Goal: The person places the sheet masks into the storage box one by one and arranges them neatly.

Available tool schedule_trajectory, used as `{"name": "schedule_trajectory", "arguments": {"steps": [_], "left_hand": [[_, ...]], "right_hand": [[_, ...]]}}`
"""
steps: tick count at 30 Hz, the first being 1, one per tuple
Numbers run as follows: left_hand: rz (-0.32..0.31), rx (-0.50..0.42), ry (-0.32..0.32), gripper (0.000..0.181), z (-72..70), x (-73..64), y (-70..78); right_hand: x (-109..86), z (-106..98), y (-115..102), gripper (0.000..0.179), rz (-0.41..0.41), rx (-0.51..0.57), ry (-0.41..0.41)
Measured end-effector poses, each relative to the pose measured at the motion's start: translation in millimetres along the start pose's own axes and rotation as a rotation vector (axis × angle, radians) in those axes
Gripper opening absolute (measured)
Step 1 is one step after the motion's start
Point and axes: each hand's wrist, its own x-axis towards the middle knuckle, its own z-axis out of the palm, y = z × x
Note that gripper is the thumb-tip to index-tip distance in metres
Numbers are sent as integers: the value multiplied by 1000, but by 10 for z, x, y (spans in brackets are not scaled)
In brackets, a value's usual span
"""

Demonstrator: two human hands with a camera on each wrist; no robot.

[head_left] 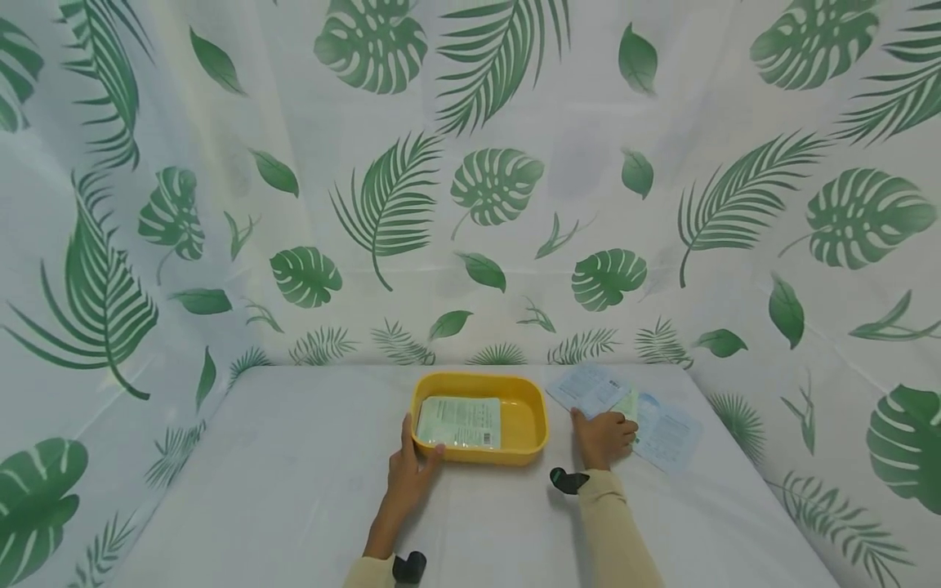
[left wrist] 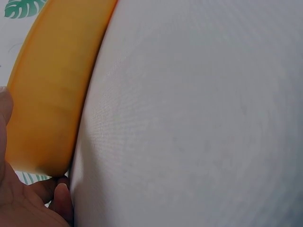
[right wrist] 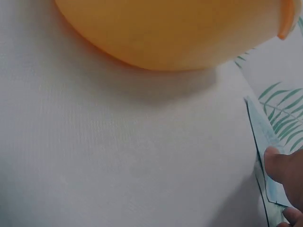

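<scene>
head: yellow tray (head_left: 524, 423), long axis crosswise

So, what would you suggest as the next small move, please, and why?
Perhaps the right hand could lift the blue packet its thumb touches into the tray: the left hand grips the tray, which has room beside the green packet inside.

Pale beige sleeves (head_left: 619, 531), small black wrist cameras (head_left: 568, 482)
</scene>
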Motion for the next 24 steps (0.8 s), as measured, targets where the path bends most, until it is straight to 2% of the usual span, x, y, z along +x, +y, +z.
{"name": "schedule_trajectory", "arguments": {"steps": [5,12,16,19,24], "left_hand": [[-5,-8,-3,88,22,-20,-33],[13,-8,-7,87,25,-37,-35],[21,10,-5,86,18,-48,-29],[19,18,-3,86,6,-33,-21],[8,8,-4,87,-6,-10,-12]], "right_hand": [[26,-4,-12,79,61,-50,-11],[54,-7,21,50,127,6,21],[36,-40,55,44,112,50,32],[47,-75,89,39,52,118,64],[100,-247,188,32,29,221,24]]}}
